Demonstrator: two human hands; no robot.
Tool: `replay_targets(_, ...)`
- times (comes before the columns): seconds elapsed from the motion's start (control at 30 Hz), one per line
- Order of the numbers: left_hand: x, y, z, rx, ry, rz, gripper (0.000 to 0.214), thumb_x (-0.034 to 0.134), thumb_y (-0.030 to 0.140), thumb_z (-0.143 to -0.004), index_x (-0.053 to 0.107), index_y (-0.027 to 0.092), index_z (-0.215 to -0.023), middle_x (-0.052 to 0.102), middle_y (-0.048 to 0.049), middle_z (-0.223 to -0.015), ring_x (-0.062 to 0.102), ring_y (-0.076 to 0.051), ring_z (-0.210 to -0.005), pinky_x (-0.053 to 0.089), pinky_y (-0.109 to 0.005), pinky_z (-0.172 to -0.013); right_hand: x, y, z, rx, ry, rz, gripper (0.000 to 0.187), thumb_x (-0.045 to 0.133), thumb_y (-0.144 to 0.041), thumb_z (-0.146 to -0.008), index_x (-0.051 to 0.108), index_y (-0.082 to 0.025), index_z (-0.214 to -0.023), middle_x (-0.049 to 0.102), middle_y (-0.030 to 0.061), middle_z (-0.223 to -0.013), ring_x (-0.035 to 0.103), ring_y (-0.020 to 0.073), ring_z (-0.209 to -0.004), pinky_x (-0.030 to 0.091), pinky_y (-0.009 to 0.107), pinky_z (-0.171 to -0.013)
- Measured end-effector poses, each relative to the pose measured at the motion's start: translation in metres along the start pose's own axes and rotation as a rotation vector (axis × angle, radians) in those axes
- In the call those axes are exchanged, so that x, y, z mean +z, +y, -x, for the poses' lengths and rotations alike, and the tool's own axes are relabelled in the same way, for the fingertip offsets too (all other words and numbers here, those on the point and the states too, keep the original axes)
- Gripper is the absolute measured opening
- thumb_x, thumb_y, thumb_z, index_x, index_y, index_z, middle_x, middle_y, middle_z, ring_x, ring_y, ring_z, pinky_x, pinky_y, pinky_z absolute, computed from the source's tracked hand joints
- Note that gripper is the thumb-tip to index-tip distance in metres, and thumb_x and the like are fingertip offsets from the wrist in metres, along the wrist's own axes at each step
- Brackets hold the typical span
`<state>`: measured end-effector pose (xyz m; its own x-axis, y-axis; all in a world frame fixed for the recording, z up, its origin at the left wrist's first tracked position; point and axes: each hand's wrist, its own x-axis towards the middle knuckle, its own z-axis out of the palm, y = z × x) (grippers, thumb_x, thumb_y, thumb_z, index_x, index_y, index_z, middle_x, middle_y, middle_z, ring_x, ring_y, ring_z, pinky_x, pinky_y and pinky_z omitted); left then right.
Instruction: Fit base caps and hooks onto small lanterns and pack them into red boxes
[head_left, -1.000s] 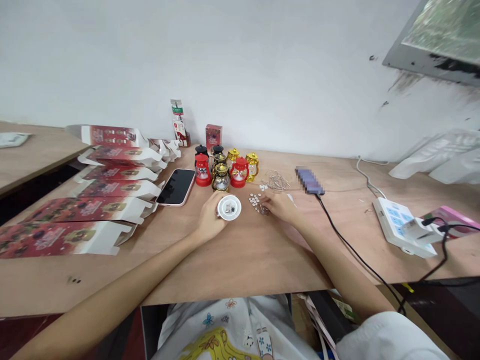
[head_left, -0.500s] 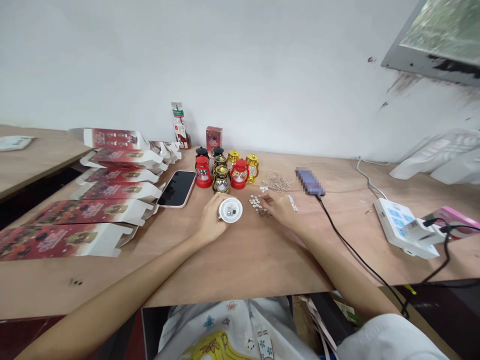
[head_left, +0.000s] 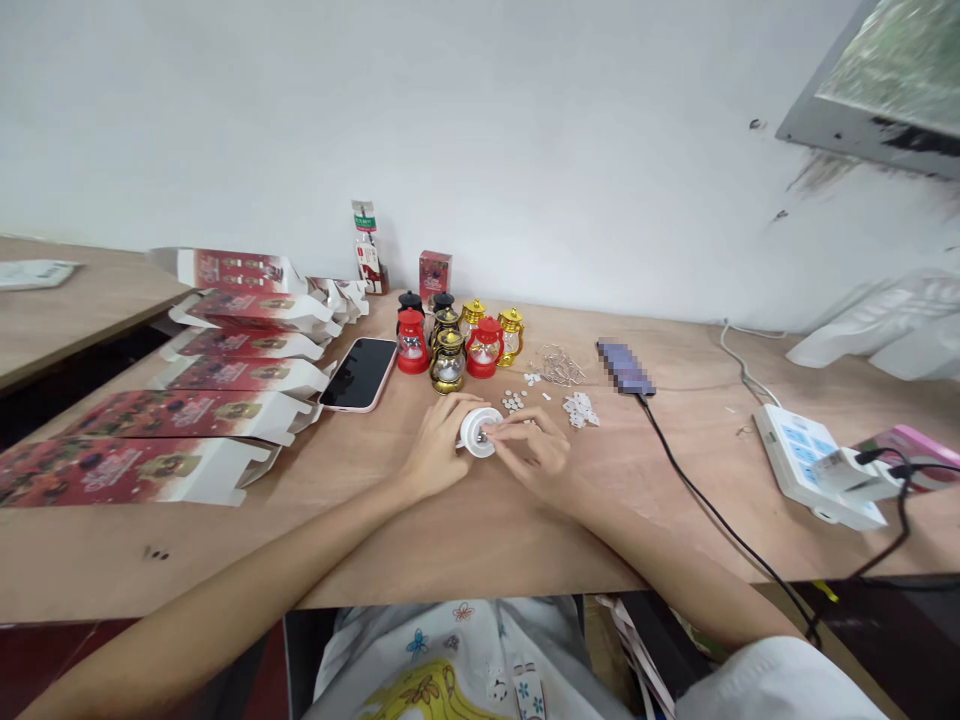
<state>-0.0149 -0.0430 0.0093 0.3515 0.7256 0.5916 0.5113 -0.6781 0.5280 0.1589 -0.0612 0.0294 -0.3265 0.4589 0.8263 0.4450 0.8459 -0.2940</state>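
My left hand [head_left: 436, 452] grips a small white round lantern base [head_left: 478, 430], tipped so its underside faces me. My right hand [head_left: 534, 452] is pinched on something tiny and silvery at the middle of that base; it looks like one of the small button cells. More button cells [head_left: 514, 402] lie loose on the wooden table [head_left: 480, 520] just behind my hands. A cluster of small red, gold and black toy lanterns [head_left: 454, 343] stands further back.
Several flat red-and-white cartons [head_left: 187, 412] lie in a row at the left. A black phone [head_left: 361, 373] lies beside them. Wire hooks [head_left: 559, 365], small white tabs [head_left: 580, 410], a blurred purple device [head_left: 625, 367] with black cable, and a white power strip [head_left: 814, 464] sit to the right.
My right hand left the pile of button cells and came to the white base with something pinched. My left hand tilted the base and drew it slightly nearer.
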Motion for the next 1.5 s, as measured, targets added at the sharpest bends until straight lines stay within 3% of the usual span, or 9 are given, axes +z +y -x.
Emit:
replay_targets(0.27,0.0,0.0,0.001,0.031,-0.016,-0.033,0.039,0.055,0.01,-0.075,0.053,0.02,-0.113,0.056,-0.0097,-0.115,0.052,-0.024,-0.109,0.043,-0.041,-0.092,0.002,-0.001,0.001,0.073,0.006,-0.046,0.011,0.058,-0.015,-0.085,0.061,-0.025,-0.087,0.066,0.0022,-0.081,0.062,0.0161,-0.081,0.053,0.032,-0.072)
replay_targets(0.37,-0.001,0.0,0.002,0.041,-0.028,-0.071,0.04,0.055,0.012,-0.076,0.052,0.021,-0.115,0.055,-0.0101,-0.117,0.052,-0.025,-0.109,0.043,-0.041,-0.091,0.004,-0.002,0.001,0.216,0.042,-0.123,0.007,0.062,-0.02,-0.083,0.057,-0.025,-0.085,0.064,0.0016,-0.083,0.06,0.0161,-0.082,0.051,0.033,-0.076)
replay_targets(0.6,-0.004,-0.002,0.003,0.11,-0.041,-0.161,0.055,0.052,0.008,-0.073,0.046,0.023,-0.125,0.051,-0.0103,-0.124,0.048,-0.027,-0.114,0.039,-0.043,-0.093,0.013,0.01,0.001,0.649,0.051,-0.469,0.042,0.075,-0.04,-0.067,0.05,-0.023,-0.097,0.058,0.0021,-0.099,0.057,0.016,-0.091,0.049,0.031,-0.08)
replay_targets(0.8,-0.006,0.001,0.001,0.105,-0.005,-0.165,0.047,0.052,0.014,-0.077,0.047,0.023,-0.123,0.05,-0.0105,-0.123,0.048,-0.027,-0.113,0.04,-0.042,-0.092,0.01,0.008,0.0,0.612,-0.053,-0.603,0.035,0.067,-0.043,-0.076,0.05,-0.023,-0.099,0.059,0.0024,-0.098,0.059,0.0142,-0.086,0.049,0.028,-0.077)
replay_targets(0.9,-0.009,0.004,0.0,0.09,0.08,-0.162,0.043,0.054,0.021,-0.08,0.046,0.02,-0.122,0.05,-0.0114,-0.122,0.048,-0.027,-0.113,0.039,-0.042,-0.094,0.002,0.017,-0.003,0.569,-0.021,-0.46,0.023,0.053,-0.041,-0.087,0.05,-0.023,-0.1,0.061,0.0033,-0.098,0.059,0.0148,-0.089,0.049,0.029,-0.079)
replay_targets(1.0,-0.012,0.003,-0.002,0.033,0.136,-0.129,0.04,0.057,0.022,-0.079,0.048,0.017,-0.117,0.051,-0.0113,-0.118,0.048,-0.028,-0.112,0.04,-0.042,-0.095,-0.012,0.039,-0.007,0.553,-0.039,-0.063,0.016,0.043,-0.032,-0.091,0.051,-0.021,-0.1,0.063,0.0059,-0.096,0.06,0.0177,-0.088,0.048,0.032,-0.081)
replay_targets(1.2,-0.011,-0.007,-0.006,-0.11,0.193,-0.049,0.037,0.057,0.012,-0.068,0.051,0.017,-0.104,0.053,-0.0094,-0.106,0.052,-0.026,-0.103,0.044,-0.043,-0.089,-0.03,0.071,-0.007,0.607,-0.554,0.89,0.026,0.041,-0.007,-0.084,0.058,-0.006,-0.103,0.064,0.0253,-0.102,0.057,0.0342,-0.103,0.042,0.043,-0.083)
replay_targets(1.3,-0.01,-0.009,-0.006,-0.145,0.189,-0.034,0.034,0.057,0.012,-0.068,0.052,0.018,-0.101,0.054,-0.0081,-0.103,0.053,-0.025,-0.099,0.044,-0.043,-0.087,-0.03,0.075,-0.004,0.644,-0.664,0.942,0.03,0.038,0.0,-0.081,0.06,-0.003,-0.101,0.066,0.0257,-0.095,0.062,0.0329,-0.092,0.043,0.04,-0.076)
replay_targets(1.5,-0.011,-0.011,-0.007,-0.138,0.172,-0.015,0.035,0.059,0.01,-0.066,0.052,0.019,-0.099,0.054,-0.0074,-0.101,0.053,-0.025,-0.099,0.045,-0.043,-0.087,-0.032,0.079,-0.005,0.588,-0.655,0.914,0.036,0.037,0.004,-0.077,0.062,-0.01,-0.099,0.068,0.0197,-0.091,0.062,0.0279,-0.093,0.045,0.036,-0.076)
